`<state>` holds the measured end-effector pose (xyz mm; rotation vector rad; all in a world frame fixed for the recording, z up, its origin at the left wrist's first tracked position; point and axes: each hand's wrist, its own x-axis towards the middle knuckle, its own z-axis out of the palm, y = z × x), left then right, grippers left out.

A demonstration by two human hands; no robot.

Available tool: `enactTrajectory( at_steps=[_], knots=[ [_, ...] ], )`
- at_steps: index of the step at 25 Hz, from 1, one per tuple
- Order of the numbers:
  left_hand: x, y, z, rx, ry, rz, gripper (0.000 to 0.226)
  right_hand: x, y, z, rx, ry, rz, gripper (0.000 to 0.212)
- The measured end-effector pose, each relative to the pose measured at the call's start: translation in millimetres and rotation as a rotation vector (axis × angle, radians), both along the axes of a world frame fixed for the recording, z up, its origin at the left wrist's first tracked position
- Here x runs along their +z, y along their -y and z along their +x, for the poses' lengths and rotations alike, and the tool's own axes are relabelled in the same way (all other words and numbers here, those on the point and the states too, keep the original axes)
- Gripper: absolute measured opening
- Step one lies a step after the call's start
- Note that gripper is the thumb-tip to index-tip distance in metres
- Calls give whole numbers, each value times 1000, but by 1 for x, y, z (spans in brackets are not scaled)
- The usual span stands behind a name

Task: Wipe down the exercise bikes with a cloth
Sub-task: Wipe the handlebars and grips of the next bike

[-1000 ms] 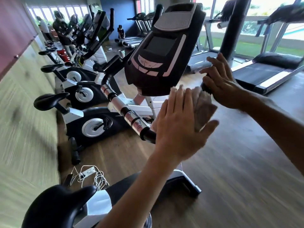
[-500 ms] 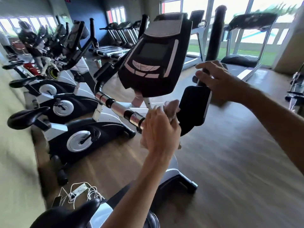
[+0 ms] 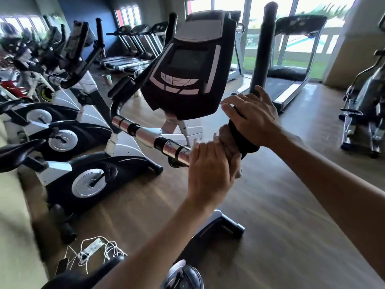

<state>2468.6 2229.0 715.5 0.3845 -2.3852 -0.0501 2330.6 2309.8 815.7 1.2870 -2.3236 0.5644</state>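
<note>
The exercise bike in front of me has a black console and a handlebar with chrome sensor bands. My left hand grips a brownish cloth, bunched round the near end of that handlebar, just below the console. My right hand grips the black padded grip of the right upright handle, right above the cloth. Most of the cloth is hidden by my left fingers.
Several more exercise bikes stand in a row along the left wall. Treadmills line the windows behind. A power strip with white cables lies on the wood floor near my bike's black saddle. Another machine stands at right.
My left hand went from lying flat on the cloth near the right grip to curling round it on the handlebar end. My view swung left and nearer.
</note>
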Motion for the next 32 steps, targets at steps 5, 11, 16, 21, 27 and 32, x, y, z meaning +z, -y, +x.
enactTrajectory(
  at_steps=[5,11,16,21,27,32],
  knots=[
    [-7,0,-9,6,-203,-105,61,-1,-2,1,14,-12,44,67],
    [-11,18,-6,-136,-289,-136,38,-2,0,1,-22,-36,50,63],
    [-10,11,-12,-90,-299,-135,44,-1,0,3,-41,-33,102,74],
    [-13,29,-7,-131,-294,-216,43,-4,2,2,-63,-55,95,70],
    [-12,-2,-16,23,-288,-94,42,-5,1,3,-72,-48,93,74],
    [-14,18,-13,-75,-314,-203,42,-6,3,8,-110,-22,91,75]
  ],
)
